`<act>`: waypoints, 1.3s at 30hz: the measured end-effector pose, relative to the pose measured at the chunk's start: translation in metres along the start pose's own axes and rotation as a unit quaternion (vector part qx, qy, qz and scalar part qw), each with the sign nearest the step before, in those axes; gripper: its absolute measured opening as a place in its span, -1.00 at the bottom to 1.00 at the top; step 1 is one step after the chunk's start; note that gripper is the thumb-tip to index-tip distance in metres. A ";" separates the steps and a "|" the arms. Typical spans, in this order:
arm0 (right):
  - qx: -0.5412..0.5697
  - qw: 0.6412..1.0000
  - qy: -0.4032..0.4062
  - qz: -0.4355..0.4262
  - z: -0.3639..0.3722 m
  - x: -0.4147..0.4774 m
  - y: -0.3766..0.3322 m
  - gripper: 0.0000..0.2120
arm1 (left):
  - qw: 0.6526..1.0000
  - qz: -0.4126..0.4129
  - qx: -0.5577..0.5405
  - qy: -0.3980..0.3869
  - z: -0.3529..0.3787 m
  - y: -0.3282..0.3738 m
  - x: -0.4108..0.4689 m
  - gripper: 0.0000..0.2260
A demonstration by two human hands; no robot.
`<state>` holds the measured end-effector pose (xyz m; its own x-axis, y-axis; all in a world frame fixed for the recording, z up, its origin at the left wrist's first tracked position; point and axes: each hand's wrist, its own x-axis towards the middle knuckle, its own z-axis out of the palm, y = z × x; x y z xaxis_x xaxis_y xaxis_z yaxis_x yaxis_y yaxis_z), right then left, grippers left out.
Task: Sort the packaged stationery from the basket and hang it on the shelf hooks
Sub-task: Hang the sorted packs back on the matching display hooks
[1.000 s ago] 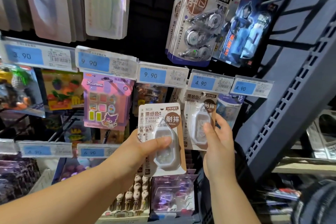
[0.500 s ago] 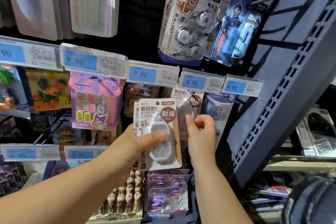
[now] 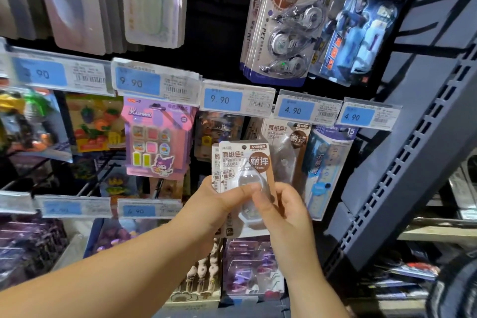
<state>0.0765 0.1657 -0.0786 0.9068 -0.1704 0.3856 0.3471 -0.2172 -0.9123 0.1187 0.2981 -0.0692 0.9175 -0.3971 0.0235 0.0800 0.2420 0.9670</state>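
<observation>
Back from the hooks comes the right hand (image 3: 286, 212): a moment ago it was up at the hung pack (image 3: 282, 144), and now it has dropped to meet the stack (image 3: 240, 160) in the middle of the scene. Far left of all this a purple pack (image 3: 154, 142) hangs undisturbed. The left hand (image 3: 206, 209) grips the stack from its left edge, thumb laid across the front blister, cards upright and facing out. The right hand's fingers curl onto the front card just beside that thumb, pinching it by the look of it, though blur makes the exact hold hard to read. Behind and to the right, the hung pack of the same kind sits under a 4.90 tag (image 3: 299, 110), with a blue pack (image 3: 327, 170) just right of it. Peeling off the next card seems the step in hand. To do it well, I'd ease the left thumb so only the front card slides free, keep the pinch low so the punched hole at the top stays clear, then lift it square to the same hook and push it back against its twin.
</observation>
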 end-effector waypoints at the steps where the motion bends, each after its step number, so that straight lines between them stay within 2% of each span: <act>1: 0.003 1.000 -0.001 0.003 0.000 -0.001 0.002 -0.65 | 1.000 -0.001 -0.006 0.005 0.002 -0.001 -0.001 -0.60; 2: 0.010 1.000 -0.003 0.006 -0.001 -0.002 0.002 -0.67 | 1.000 -0.004 -0.011 0.013 0.004 0.000 -0.003 -0.59; 6: 0.063 0.997 0.012 0.030 -0.003 -0.005 0.008 -0.82 | 0.995 -0.059 0.004 0.084 0.007 0.002 -0.007 -0.27; 8: 0.105 0.993 0.030 0.041 -0.002 -0.006 0.008 -0.83 | 0.992 -0.096 -0.025 0.077 0.004 -0.001 -0.006 -0.23; 9: 0.118 0.991 0.038 0.043 -0.002 -0.007 0.008 -0.77 | 0.993 -0.095 -0.032 0.065 0.004 -0.001 -0.007 -0.32; 11: 0.141 0.988 0.047 0.050 -0.001 -0.007 0.007 -0.70 | 0.996 -0.067 -0.046 0.049 0.002 -0.004 -0.010 -0.62; 12: 0.149 0.986 0.053 0.053 -0.002 -0.007 0.007 -0.70 | 0.996 -0.062 -0.051 0.043 0.002 -0.006 -0.011 -0.70; 14: 0.155 0.984 0.076 0.051 -0.004 -0.004 0.008 -0.74 | 0.996 -0.055 -0.056 0.042 0.000 -0.010 -0.013 -0.72; 19: 0.131 0.982 0.132 0.025 -0.018 0.009 0.006 -0.81 | 0.993 -0.053 -0.052 0.091 -0.003 -0.011 -0.011 -0.75; 25: 0.100 0.984 0.146 0.009 -0.026 0.024 0.010 -0.82 | 0.990 -0.049 -0.070 0.109 -0.003 -0.004 -0.009 -0.45; 29: 0.093 0.985 0.143 0.014 -0.026 0.036 0.012 -0.84 | 0.989 -0.048 -0.072 0.118 -0.003 -0.003 -0.007 -0.46; 33: 0.091 0.983 0.155 0.031 -0.023 0.047 0.015 -0.87 | 0.990 -0.051 -0.067 0.114 -0.003 -0.002 -0.006 -0.38; 35: 0.078 0.980 0.179 0.047 -0.021 0.051 0.012 -0.79 | 0.989 -0.052 -0.069 0.118 -0.002 -0.001 -0.005 -0.36; 37: 0.017 0.976 0.206 0.066 -0.019 0.049 0.012 -0.69 | 0.988 -0.053 -0.067 0.125 -0.002 -0.002 -0.003 -0.34; 39: -0.091 0.963 0.248 0.049 -0.016 0.040 0.014 -0.71 | 0.988 -0.054 -0.067 0.129 0.000 -0.003 -0.002 -0.34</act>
<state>0.1136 0.1408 -0.0737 0.6923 -0.6268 0.3576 0.1770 -0.3328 -0.9262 0.1160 0.2980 -0.0719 0.9682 -0.1919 -0.1604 0.2178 0.3320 0.9178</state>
